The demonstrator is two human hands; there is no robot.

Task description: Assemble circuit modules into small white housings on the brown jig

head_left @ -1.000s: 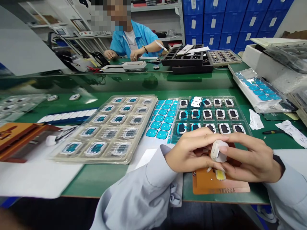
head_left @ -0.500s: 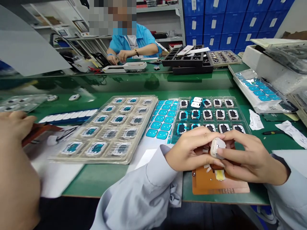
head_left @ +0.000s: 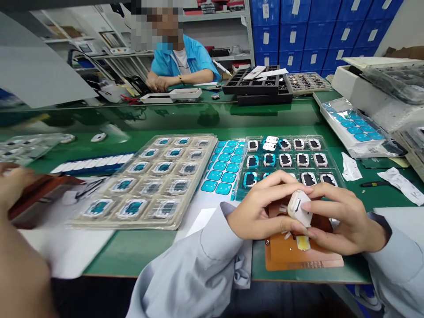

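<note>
Both my hands hold one small white plastic case (head_left: 300,209) with rounded corners and a dark slot in its side. My left hand (head_left: 261,207) pinches it from the left, thumb below and fingers above. From the right, my right hand (head_left: 344,221) grips the same case, one fingertip pressed near the slot. Beneath my hands lies an orange-brown plate (head_left: 304,260) with a yellow patch (head_left: 302,242) on it. Just behind them is a clear tray (head_left: 335,164) of white frames with black centres, some edged in blue film. A sheet of blue stickers (head_left: 220,166) lies left of that tray.
A larger clear tray (head_left: 175,226) of white and teal parts lies to the left. At far left a co-worker's blurred arm (head_left: 20,260) reaches in by a reddish-brown object (head_left: 46,198). Across the bench sits a person in blue (head_left: 198,57). Black trays (head_left: 261,86) stand at the back.
The white case has turned in my fingers, showing more of its broad face and slot. The co-worker's arm at left has shifted, and the person across has drawn their hands together.
</note>
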